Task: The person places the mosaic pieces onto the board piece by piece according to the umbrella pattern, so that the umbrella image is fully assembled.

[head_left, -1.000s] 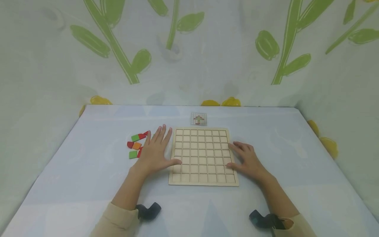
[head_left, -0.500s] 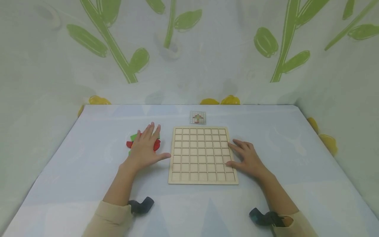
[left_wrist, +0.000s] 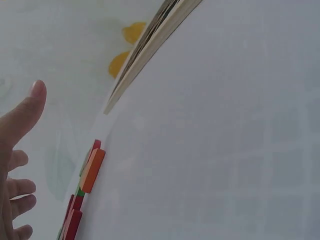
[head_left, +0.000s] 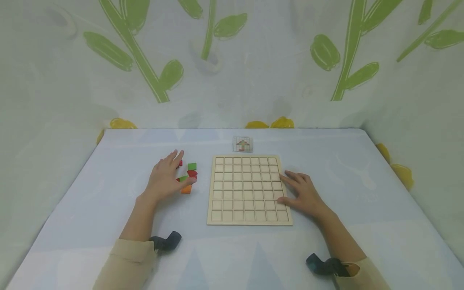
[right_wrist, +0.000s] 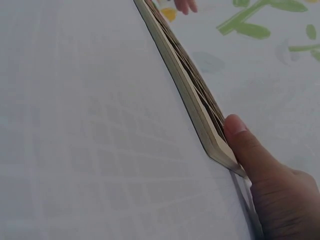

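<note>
My left hand [head_left: 164, 177] is over the left side of a group of small coloured tiles, fingers spread and thumb out. A green square tile [head_left: 192, 166], a red tile [head_left: 192, 173] and an orange tile [head_left: 186, 189] show to its right; its palm and fingers hide others. In the left wrist view the orange tile [left_wrist: 93, 171] and several red ones lie beside the hand, which holds nothing. My right hand [head_left: 302, 193] rests at the right edge of a wooden grid board [head_left: 250, 224], relaxed fingertips and thumb at its rim. The right wrist view shows the thumb [right_wrist: 245, 145] against that edge.
A small card [head_left: 242, 144] with a grid picture lies just behind the board. The white table [head_left: 362, 173] ends at a wall [head_left: 275, 60] painted with green plants. Dark bands [head_left: 166, 241] sit at both wrists over the sleeves.
My left hand has moved left from the board's edge across the tiles, which now show bunched closer together on its right. The right hand has stayed at the board.
</note>
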`<state>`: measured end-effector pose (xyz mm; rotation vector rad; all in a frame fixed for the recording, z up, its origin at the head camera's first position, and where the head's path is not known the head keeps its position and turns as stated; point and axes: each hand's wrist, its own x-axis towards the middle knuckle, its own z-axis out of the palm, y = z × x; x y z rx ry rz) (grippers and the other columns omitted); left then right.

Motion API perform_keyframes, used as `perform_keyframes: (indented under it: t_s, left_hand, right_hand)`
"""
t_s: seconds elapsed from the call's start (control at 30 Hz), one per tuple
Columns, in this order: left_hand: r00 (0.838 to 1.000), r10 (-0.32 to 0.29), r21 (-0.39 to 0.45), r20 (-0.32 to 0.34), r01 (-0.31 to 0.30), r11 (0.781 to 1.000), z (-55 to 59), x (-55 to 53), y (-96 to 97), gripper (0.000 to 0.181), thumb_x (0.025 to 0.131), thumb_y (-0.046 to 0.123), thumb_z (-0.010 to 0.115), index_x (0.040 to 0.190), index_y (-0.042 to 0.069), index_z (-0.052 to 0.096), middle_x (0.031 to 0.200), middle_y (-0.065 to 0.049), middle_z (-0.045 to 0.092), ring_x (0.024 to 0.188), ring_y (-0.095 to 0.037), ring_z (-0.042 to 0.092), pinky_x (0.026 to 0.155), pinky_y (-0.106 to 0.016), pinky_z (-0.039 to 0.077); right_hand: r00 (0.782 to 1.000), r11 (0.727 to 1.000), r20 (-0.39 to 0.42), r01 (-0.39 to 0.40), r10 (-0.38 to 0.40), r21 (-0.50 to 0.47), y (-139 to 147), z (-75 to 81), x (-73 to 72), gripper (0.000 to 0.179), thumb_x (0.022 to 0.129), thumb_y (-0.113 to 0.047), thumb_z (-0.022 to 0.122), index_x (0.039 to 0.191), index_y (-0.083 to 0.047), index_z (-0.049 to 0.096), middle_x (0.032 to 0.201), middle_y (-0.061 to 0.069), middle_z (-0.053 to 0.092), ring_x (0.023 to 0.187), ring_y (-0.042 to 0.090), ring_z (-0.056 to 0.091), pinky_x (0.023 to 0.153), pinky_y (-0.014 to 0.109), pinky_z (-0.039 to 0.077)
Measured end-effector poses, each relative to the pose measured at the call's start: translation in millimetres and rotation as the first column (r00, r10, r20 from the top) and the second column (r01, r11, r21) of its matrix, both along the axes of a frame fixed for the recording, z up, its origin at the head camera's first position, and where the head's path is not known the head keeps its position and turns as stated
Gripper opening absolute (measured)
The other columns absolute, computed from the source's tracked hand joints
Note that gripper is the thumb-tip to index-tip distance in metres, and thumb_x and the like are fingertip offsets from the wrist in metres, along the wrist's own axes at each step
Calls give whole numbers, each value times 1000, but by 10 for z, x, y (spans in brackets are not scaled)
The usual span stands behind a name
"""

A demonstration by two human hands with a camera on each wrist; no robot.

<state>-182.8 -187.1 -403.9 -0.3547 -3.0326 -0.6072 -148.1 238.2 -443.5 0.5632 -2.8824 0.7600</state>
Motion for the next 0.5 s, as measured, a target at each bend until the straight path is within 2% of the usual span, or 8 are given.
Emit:
perform_keyframes:
  t_s: [0.2,0.4,0.5]
  left_hand:
    - [998,65,51,0,-65,997,-60,-81,-74,91,78,54,67,149,12,28,149,-19,29,135,-41,26,104,-63,21]
    - [994,104,64,-30,-102,993,-107,-148,-119,77,81,42,67,145,10,38,141,-20,37,129,-41,30,102,-60,25]
    - [991,133,77,-19,-131,988,-142,-185,-134,71,82,42,65,141,9,43,134,-22,43,124,-41,35,99,-59,29]
  right_hand:
    - [1000,1000,10,1,-1,-4,0,8,3,76,74,-42,77,136,-8,50,143,18,40,126,42,33,99,60,30]
    - [1000,1000,22,-4,5,-22,-3,15,2,75,74,-41,77,136,-8,50,144,17,40,126,41,33,100,60,30]
    - [1000,1000,21,-4,5,-27,-7,16,1,75,74,-40,77,136,-9,50,144,17,40,126,41,33,100,60,30]
